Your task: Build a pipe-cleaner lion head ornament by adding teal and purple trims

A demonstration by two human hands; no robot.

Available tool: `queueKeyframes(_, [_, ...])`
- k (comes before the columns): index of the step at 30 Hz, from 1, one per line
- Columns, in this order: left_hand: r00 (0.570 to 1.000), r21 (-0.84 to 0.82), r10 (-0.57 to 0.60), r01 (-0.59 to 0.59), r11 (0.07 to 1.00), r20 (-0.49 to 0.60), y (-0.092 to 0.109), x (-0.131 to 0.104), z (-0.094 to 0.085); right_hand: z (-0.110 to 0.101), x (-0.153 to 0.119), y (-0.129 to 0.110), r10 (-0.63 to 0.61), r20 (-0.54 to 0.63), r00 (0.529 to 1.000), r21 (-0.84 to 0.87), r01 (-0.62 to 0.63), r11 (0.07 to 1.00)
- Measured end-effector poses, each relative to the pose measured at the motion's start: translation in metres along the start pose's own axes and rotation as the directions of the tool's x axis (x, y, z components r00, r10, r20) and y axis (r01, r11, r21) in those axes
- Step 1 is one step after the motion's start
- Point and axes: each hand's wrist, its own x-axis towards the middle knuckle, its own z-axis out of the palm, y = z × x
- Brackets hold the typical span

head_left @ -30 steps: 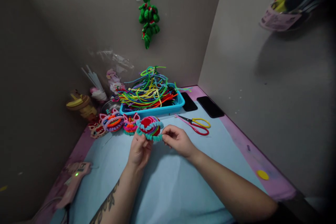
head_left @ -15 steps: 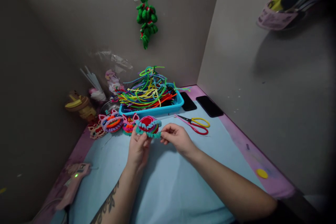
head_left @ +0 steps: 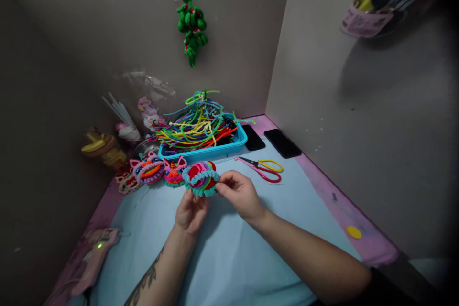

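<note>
A rounded pipe-cleaner figure (head_left: pixel 201 178) with light blue and teal ruffled edges, a red middle and rainbow stripes is held up over the blue cloth. My left hand (head_left: pixel 192 213) supports it from below, its fingertips partly hidden behind the piece. At the right edge, the thumb and fingers of my right hand (head_left: pixel 241 194) pinch the teal trim. Just left of it sit similar finished-looking figures with pointed ears: a pink and orange one (head_left: pixel 174 172), a lilac and orange one (head_left: pixel 147 170) and a red and cream one (head_left: pixel 128 182).
Behind the hands stands a blue tray (head_left: pixel 201 155) heaped with coloured pipe cleaners (head_left: pixel 201 126). Scissors (head_left: pixel 265 169) and two black phones (head_left: pixel 282 143) lie to the right. A pink glue gun (head_left: pixel 96 258) with a lit green light rests at left. Green pipe-cleaner work (head_left: pixel 192 24) hangs on the wall.
The figure has turned in my hands, so more rainbow stripes face me. My left hand has shifted lower beneath it, and the right stays at its right edge. The view has shifted slightly.
</note>
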Motion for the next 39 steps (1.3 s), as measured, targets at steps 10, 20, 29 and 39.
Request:
queueKeyframes(10, [0.999,0.115,0.031,-0.028,0.993,-0.021,0.000,0.000,0.014,-0.002,0.010,0.003,0.408,0.103,0.907,0.422,-0.411,0.808])
queueKeyframes(20, [0.995,0.195,0.099,-0.093,0.976,-0.018,-0.002,0.003,0.016,-0.004,0.010,0.006,0.501,0.165,0.850,0.560,-0.499,0.661])
queueKeyframes(29, [0.996,0.140,0.079,-0.073,0.987,-0.038,-0.005,0.005,0.016,-0.003,0.010,0.006,0.203,-0.083,0.976,0.263,-0.176,0.949])
queueKeyframes(39, [0.996,0.033,0.005,-0.002,0.999,-0.093,-0.004,0.008,0.007,-0.003,0.011,0.005,0.176,-0.041,0.984,0.239,-0.162,0.957])
